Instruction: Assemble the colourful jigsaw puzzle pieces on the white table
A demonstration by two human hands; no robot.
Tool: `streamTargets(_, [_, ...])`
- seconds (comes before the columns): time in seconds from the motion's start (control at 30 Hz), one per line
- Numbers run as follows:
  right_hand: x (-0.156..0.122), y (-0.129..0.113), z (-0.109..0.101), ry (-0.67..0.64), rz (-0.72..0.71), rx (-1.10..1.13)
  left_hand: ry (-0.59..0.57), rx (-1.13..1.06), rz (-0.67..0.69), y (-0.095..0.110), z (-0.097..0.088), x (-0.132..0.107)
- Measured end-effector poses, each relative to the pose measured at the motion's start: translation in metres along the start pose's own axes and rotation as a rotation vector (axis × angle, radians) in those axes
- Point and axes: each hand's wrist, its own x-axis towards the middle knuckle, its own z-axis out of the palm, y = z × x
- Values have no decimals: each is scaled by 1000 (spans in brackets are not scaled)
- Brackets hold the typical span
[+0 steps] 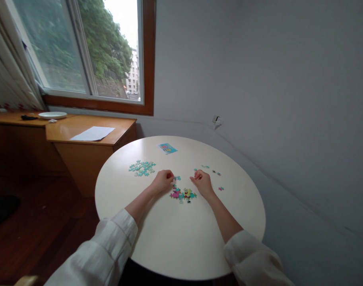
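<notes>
A partly joined jigsaw puzzle (183, 194) with pink and yellow cartoon figures lies on the table between my wrists. My left hand (164, 180) is closed just above and left of it, its fingertips beside a few small teal puzzle pieces (177, 178). What those fingers hold, if anything, is hidden. On the other side, my right hand (203, 182) is held in a pinch, thumb and forefinger pointing left. Anything between them is too small to make out. One teal piece (195, 170) shows just behind its knuckles.
A heap of teal pieces (142, 168) lies on the left of the round white table (181, 242). Loose pieces (216, 172) are scattered to the right. A colourful picture card (168, 148) lies at the back. Beyond stands a wooden desk (124, 131) with a paper sheet (93, 134).
</notes>
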Motion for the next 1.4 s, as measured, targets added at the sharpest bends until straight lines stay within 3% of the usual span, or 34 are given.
streamTargets(0.47, [5, 14, 2, 39, -56, -42, -9, 10, 9, -1, 1, 1])
streamTargets(1.4, [2, 7, 4, -18, -68, -103, -9, 1, 14, -6, 3, 4])
